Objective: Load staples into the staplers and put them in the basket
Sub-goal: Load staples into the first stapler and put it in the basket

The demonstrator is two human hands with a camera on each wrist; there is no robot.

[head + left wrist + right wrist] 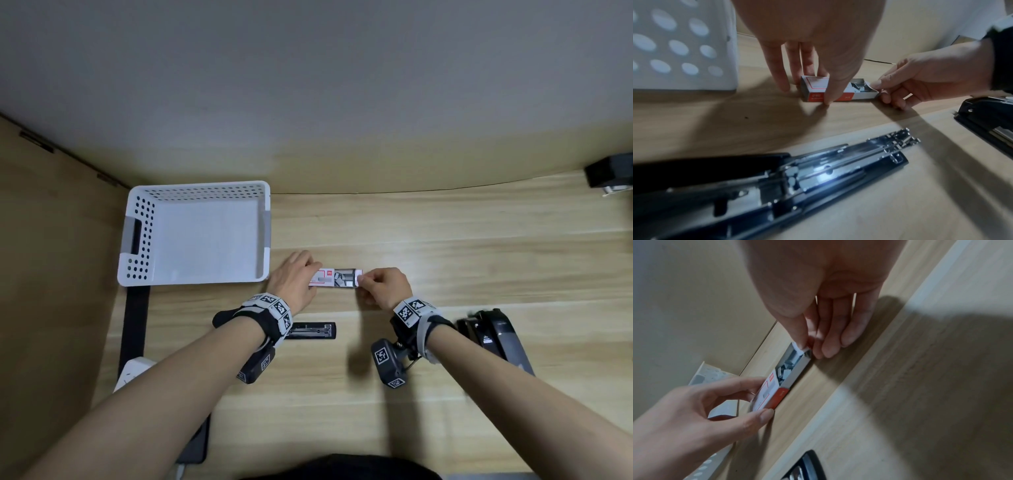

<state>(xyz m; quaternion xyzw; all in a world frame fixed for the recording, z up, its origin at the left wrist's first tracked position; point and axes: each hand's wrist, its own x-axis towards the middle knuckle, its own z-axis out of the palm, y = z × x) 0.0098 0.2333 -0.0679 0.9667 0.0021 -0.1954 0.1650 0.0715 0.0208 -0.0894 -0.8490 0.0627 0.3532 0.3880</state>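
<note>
A small red-and-white staple box (323, 277) (816, 93) (769, 394) lies on the wooden table, its inner tray (346, 278) (861, 90) (792, 368) slid out to the right and showing loose staples. My left hand (294, 281) (813, 68) (705, 404) pinches the box sleeve between thumb and fingers. My right hand (380, 287) (920, 78) (818, 321) pinches the tray's end flap. A black stapler (313, 330) (797, 175) lies opened flat near my left wrist. A second black stapler (493, 337) (990, 116) lies at the right. The white perforated basket (137, 236) (680, 48) stands left of the box.
A black device (609, 171) sits at the table's far right edge by the wall. A black strap and a white power strip (132, 371) lie below the basket at the left. Bare wood lies between the staplers.
</note>
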